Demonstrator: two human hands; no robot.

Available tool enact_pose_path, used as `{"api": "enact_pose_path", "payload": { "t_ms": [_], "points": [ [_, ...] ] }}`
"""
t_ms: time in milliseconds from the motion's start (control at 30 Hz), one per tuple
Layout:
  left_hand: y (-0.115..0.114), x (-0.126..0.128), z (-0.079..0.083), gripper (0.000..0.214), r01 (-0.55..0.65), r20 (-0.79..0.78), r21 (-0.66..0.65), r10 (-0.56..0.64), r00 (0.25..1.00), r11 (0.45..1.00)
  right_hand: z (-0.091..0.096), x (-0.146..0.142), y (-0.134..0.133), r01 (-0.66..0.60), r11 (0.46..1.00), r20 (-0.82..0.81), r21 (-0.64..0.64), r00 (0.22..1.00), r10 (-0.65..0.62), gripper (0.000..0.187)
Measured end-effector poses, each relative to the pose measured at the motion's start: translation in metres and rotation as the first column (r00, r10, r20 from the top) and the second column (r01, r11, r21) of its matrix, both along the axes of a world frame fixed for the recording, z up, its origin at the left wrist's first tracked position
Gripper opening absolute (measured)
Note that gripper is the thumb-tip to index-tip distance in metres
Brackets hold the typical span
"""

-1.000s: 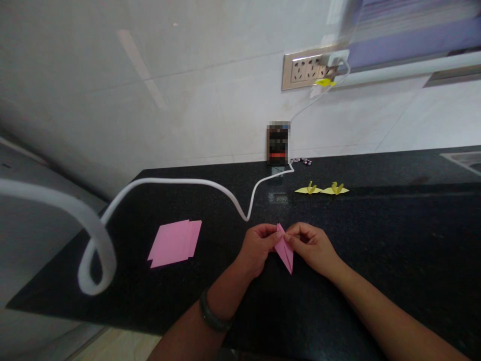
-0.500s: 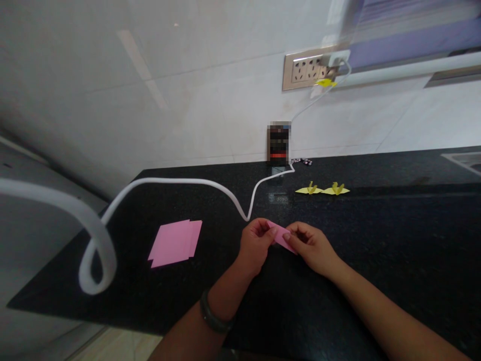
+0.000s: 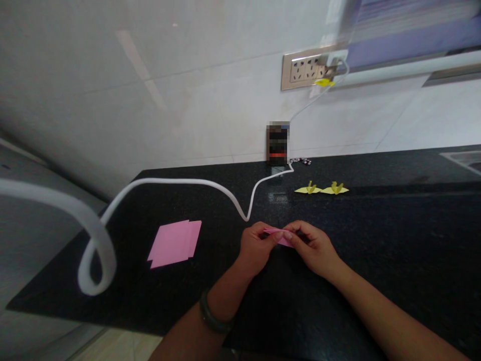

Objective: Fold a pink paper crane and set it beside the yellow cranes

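While the left hand (image 3: pixel 254 249) and right hand (image 3: pixel 315 248) pinch the folded pink paper (image 3: pixel 286 243) between them over the table (image 3: pixel 289 311), the thumbs (image 3: pixel 297 240) sit close together. Aligned edges and even pressure should keep creases crisp.

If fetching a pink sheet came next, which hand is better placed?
Likely the left hand: it is nearer the pink sheets, though it and the right hand grip the folded pink paper.

Left hand (image 3: pixel 256 248) and right hand (image 3: pixel 314 244) partly hide folded pink paper (image 3: pixel 285 242) (upright device (image 3: pixel 277 143) pixelated).
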State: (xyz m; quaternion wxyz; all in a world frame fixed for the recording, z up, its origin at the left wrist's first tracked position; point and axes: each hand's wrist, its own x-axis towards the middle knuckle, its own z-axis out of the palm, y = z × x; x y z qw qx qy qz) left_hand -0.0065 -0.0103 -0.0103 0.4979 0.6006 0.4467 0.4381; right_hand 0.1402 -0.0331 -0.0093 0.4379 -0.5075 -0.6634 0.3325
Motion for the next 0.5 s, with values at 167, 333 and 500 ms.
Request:
{"api": "enact_pose_path", "payload": {
  "t_ms": [167, 333, 500],
  "points": [
    [-0.0002, -0.0021, -0.0006, 0.020, 0.004, -0.021, -0.013, -0.005, 1.000, 1.000, -0.0056, 0.0009, 0.0008, 0.033, 0.998, -0.051, -0.044, 0.998, -0.035, 0.012],
    [0.0000, -0.0024, 0.0004, 0.021, 0.026, 0.015, -0.033, -0.025, 1.000, 0.999, -0.0062, 0.0009, 0.0027, 0.003, 0.988, -0.170, -0.154, 0.985, -0.030, 0.014],
    [0.0001, -0.0016, 0.0015, 0.021, -0.010, 0.052, -0.029, 0.011, 0.999, 1.000, -0.0020, 0.0001, 0.0026, -0.073, 0.978, -0.189, -0.198, 0.981, 0.035, 0.015]
  ]
}}
